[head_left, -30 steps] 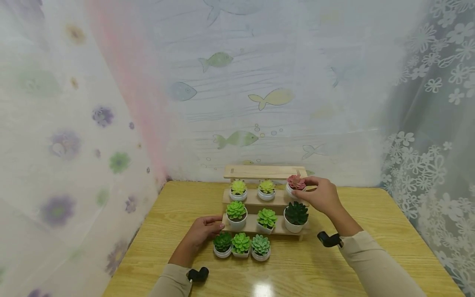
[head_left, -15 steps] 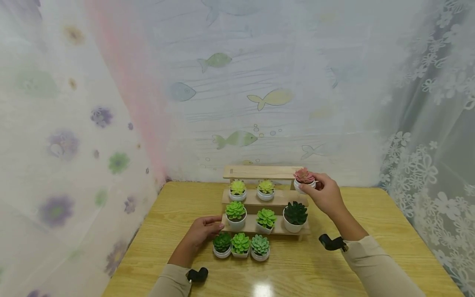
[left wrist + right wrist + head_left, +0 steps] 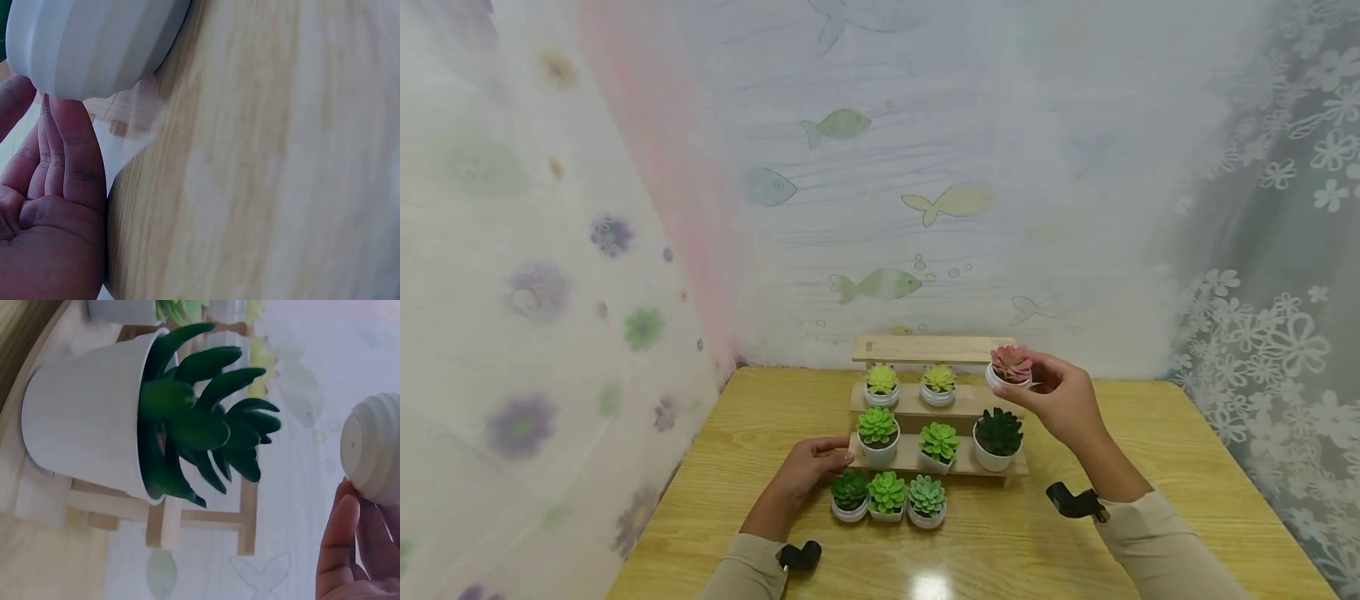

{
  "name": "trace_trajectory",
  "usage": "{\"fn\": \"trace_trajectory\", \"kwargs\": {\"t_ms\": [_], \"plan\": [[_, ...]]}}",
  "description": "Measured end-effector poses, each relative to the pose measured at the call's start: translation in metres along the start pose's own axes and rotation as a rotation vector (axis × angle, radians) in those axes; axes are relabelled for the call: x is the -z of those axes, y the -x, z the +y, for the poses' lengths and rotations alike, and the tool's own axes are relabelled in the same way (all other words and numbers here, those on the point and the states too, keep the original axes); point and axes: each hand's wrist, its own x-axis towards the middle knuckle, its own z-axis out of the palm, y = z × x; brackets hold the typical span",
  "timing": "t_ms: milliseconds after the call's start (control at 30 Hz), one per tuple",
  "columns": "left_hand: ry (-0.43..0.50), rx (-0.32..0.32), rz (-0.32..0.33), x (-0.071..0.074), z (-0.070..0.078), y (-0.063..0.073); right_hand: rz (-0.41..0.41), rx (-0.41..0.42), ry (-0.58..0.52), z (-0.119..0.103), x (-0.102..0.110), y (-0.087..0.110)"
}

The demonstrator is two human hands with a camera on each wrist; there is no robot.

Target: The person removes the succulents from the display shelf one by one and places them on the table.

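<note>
My right hand [image 3: 1060, 398] grips a small white ribbed pot with a pink succulent [image 3: 1011, 364] by its side, over the right end of a tiered wooden plant stand [image 3: 940, 346]. In the right wrist view the bare underside of that white pot [image 3: 353, 447] shows above the fingertips. Below it, a dark green succulent [image 3: 998, 432] in a white pot stands on the lower tier. My left hand [image 3: 808, 471] holds the left end of the lower tier between thumb and fingers. In the left wrist view a white pot [image 3: 94, 44] hides its fingertips.
Two yellow-green succulents [image 3: 938, 379] sit on the middle tier. The lower tier also bears two bright green potted succulents [image 3: 938, 442]. Three more small pots [image 3: 887, 493] stand in a row on the wooden table [image 3: 1000, 550] before the stand. Printed curtains [image 3: 925, 125] hang behind.
The right hand has lifted the pink succulent up and right off the middle tier, then brought it slightly back left and down. The left hand and the other pots have stayed in place.
</note>
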Motion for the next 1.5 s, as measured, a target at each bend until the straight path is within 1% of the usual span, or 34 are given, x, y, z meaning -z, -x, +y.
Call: {"fn": "trace_trajectory", "kwargs": {"t_ms": [100, 200, 367, 533, 700, 933, 1100, 1333, 1500], "plan": [[-0.001, 0.0, 0.007, 0.0, 0.0, -0.001, -0.009, -0.008, -0.028, -0.003, -0.001, 0.004], [0.0, 0.003, 0.015, 0.0, -0.001, -0.002, -0.012, -0.016, -0.033, -0.007, -0.003, 0.009], [-0.006, -0.002, 0.019, 0.0, 0.0, -0.002, -0.018, 0.005, -0.034, -0.01, -0.004, 0.018], [-0.019, -0.01, 0.007, 0.0, -0.001, -0.001, -0.069, 0.028, -0.053, -0.013, -0.007, 0.028], [-0.022, -0.012, 0.007, 0.001, -0.002, -0.002, -0.113, 0.036, -0.007, -0.015, -0.01, 0.038], [-0.017, -0.013, 0.012, 0.0, -0.002, -0.003, -0.117, 0.03, -0.014, -0.014, -0.014, 0.049], [-0.023, -0.014, 0.015, 0.0, -0.003, -0.004, -0.145, 0.043, -0.031, -0.008, -0.019, 0.058], [-0.021, -0.013, 0.03, -0.001, -0.003, -0.003, -0.162, -0.034, -0.059, 0.003, -0.026, 0.069], [-0.018, -0.002, 0.037, -0.001, -0.002, -0.003, -0.184, -0.061, -0.09, 0.009, -0.027, 0.075]]}}
